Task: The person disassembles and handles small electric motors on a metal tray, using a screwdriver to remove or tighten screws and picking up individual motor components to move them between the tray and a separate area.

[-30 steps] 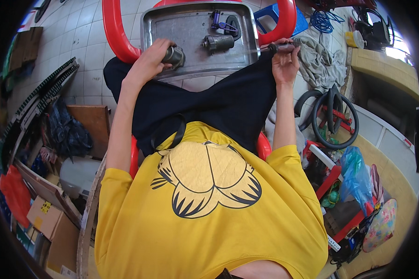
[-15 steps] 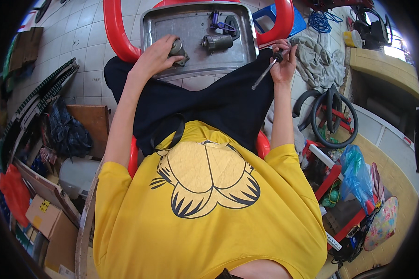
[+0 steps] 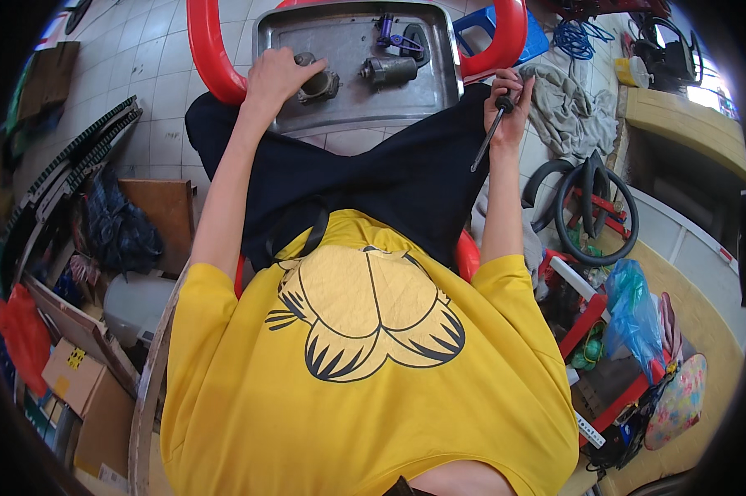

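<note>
My left hand (image 3: 275,81) reaches into the left side of a shallow metal tray (image 3: 348,126). Its thumb and fingers are closed around the upper part of a grey metal housing (image 3: 320,88), which has a round opening and a flanged edge. Over on the right, my right hand (image 3: 507,103) grips a screwdriver (image 3: 493,132) by its dark handle. The thin shaft slants down toward my lap. A dark grey motor-like cylinder (image 3: 389,71) lies in the tray, and behind it sit a purple metal part (image 3: 396,37) and a black oval piece (image 3: 418,41).
The tray stands beyond my knees, between the red plastic arms (image 3: 212,50) of a chair. A grey cloth (image 3: 573,112) and black rubber tubes (image 3: 596,207) are at right. Boards (image 3: 162,223) and a cardboard box (image 3: 75,376) crowd the left.
My left hand has shifted up and left on the housing, so more of its round opening shows. The screwdriver has swung steeper, its tip moving right and slightly down.
</note>
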`<action>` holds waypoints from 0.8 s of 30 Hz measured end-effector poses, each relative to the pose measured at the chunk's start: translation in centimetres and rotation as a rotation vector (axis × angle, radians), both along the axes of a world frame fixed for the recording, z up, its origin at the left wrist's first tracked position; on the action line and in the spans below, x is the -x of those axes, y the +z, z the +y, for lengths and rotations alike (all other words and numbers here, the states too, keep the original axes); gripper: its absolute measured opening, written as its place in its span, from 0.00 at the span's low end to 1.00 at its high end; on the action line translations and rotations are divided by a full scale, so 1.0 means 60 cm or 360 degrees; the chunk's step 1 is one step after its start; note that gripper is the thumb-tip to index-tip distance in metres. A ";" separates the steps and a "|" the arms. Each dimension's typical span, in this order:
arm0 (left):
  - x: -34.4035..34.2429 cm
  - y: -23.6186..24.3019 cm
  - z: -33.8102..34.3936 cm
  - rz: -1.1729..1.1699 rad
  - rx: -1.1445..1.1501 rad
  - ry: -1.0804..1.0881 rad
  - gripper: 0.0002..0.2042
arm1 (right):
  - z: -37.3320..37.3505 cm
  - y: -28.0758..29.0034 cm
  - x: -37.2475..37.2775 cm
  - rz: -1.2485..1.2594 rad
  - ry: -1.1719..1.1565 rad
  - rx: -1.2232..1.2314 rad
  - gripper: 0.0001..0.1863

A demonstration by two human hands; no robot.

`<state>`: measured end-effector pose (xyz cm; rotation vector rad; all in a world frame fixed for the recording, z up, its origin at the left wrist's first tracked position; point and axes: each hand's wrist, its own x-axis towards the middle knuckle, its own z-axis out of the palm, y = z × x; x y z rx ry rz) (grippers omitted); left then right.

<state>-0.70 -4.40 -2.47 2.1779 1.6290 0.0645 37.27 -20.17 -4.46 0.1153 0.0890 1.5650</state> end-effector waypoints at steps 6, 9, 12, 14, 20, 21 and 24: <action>0.009 -0.003 0.002 0.0271 -0.0007 0.0070 0.39 | 0.002 0.001 0.003 -0.0063 -0.0017 0.0033 0.17; 0.017 -0.009 0.003 0.0287 0.0029 0.0098 0.40 | 0.003 0.002 0.002 0.0029 0.0019 -0.0007 0.17; 0.024 -0.014 0.002 0.0255 0.0042 0.0149 0.40 | 0.002 0.000 0.002 0.0040 0.0003 0.0012 0.17; 0.026 -0.017 0.001 0.0250 0.0050 0.0164 0.40 | 0.002 -0.002 0.000 0.0012 -0.0015 0.0029 0.17; 0.030 -0.018 0.000 0.0272 0.0040 0.0160 0.41 | 0.004 -0.002 0.001 0.0012 -0.0001 0.0019 0.18; 0.030 -0.017 0.000 0.0265 0.0039 0.0157 0.41 | 0.004 -0.002 0.001 0.0017 0.0002 0.0011 0.18; 0.027 -0.012 -0.005 0.0270 0.0043 0.0137 0.42 | 0.002 -0.001 0.002 -0.0009 -0.0015 0.0020 0.18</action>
